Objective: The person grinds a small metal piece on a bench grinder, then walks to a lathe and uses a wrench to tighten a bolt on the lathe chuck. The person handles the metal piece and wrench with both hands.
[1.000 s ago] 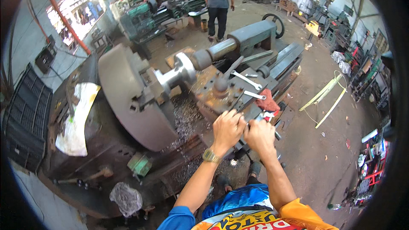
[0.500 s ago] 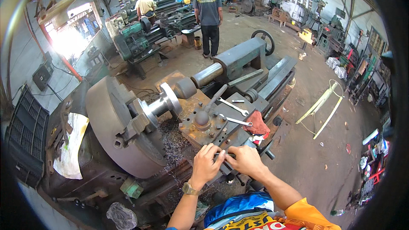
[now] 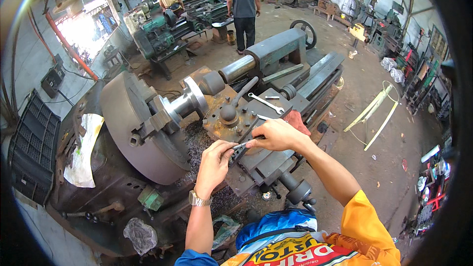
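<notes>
My left hand [image 3: 216, 161], with a metal watch on its wrist, is closed on one end of a short dark metal bar [image 3: 240, 148], likely a lathe tool holder. My right hand [image 3: 275, 136] grips the other end, its fingers hiding much of it. Both hands are over the lathe carriage, just on the near side of the square tool post [image 3: 228, 114] with its ball-ended clamp lever [image 3: 245, 91]. To the left, the big chuck [image 3: 143, 133] grips a shiny flanged workpiece [image 3: 189, 101]. Dark metal chips lie under it.
An open-ended wrench [image 3: 266, 103] lies on the carriage top beside a red rag [image 3: 297, 121]. The handwheel [image 3: 298, 189] juts out near my body. The tailstock [image 3: 278, 49] stands beyond. Several people stand farther back. A pale yellow frame [image 3: 372, 113] lies on the floor at right.
Both hands have moved leftward and up off the near edge of the tool post, with the bar now showing between them. My right hand is raised higher. The view has shifted slightly.
</notes>
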A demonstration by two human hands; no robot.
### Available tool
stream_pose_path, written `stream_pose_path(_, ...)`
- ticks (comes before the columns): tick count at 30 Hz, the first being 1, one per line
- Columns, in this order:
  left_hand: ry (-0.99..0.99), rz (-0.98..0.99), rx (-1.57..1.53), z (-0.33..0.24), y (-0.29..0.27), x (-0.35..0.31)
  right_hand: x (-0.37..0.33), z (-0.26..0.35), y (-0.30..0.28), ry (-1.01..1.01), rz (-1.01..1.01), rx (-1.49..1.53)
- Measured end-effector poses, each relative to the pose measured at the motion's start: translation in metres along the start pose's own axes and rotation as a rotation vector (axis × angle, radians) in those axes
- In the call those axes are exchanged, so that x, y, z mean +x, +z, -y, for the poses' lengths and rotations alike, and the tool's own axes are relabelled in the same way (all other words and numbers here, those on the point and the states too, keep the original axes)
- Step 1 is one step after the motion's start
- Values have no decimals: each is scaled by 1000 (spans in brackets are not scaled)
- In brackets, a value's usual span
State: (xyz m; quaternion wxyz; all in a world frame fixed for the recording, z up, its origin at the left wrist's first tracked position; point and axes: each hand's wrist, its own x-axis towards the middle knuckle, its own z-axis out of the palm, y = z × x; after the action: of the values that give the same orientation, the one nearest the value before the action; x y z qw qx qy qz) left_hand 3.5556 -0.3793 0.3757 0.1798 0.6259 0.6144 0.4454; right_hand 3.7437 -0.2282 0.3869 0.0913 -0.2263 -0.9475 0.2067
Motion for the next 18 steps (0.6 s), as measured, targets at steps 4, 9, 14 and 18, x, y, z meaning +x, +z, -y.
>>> stream_pose_path(4, -49, -42, 15, 10, 13, -8, 8, -11, 5, -24, 54, 0)
stream_pose_path(9, -30, -125, 81, 17, 26, -9, 15, -19, 6, 7, 152, -27)
stream_pose_path(14, -67, -175, 97, 18, 31, -10, 13, -18, 7, 8, 115, 20)
stream_pose_path(18, -59, -194, 86, 19, 33, -8, 15, -19, 7, 5, 118, 31)
